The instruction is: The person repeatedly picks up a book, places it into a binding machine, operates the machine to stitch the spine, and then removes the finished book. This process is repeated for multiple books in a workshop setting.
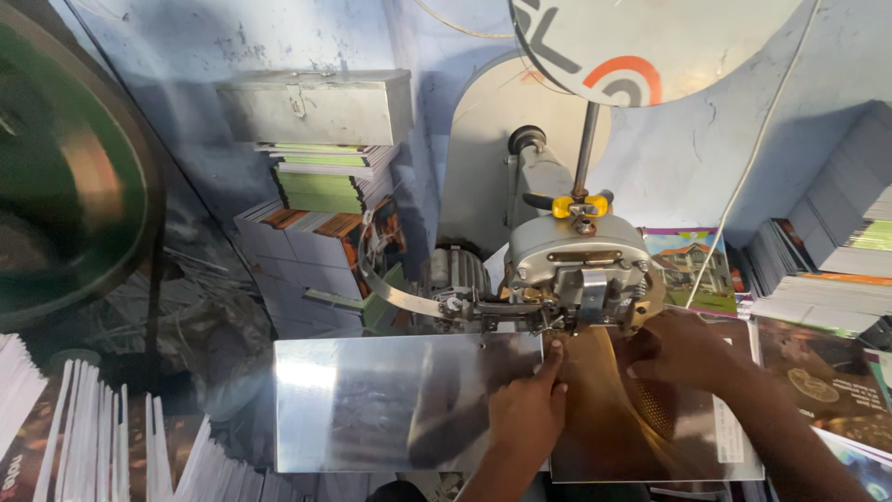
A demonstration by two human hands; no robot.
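Golden-brown booklet is being pressed flat under the stitching head by both hands. Left hand is being kept closed with one finger extended on its edge, right hand curled over it, fingers best kept clear of the head.

Your hands rest on a golden-brown sheet with a dotted mesh pattern. The plate beside it is shiny silver. The machine head is grey with brass trim and a yellow wingnut. The disc above is white with grey and orange curves. The booklets are green-edged.
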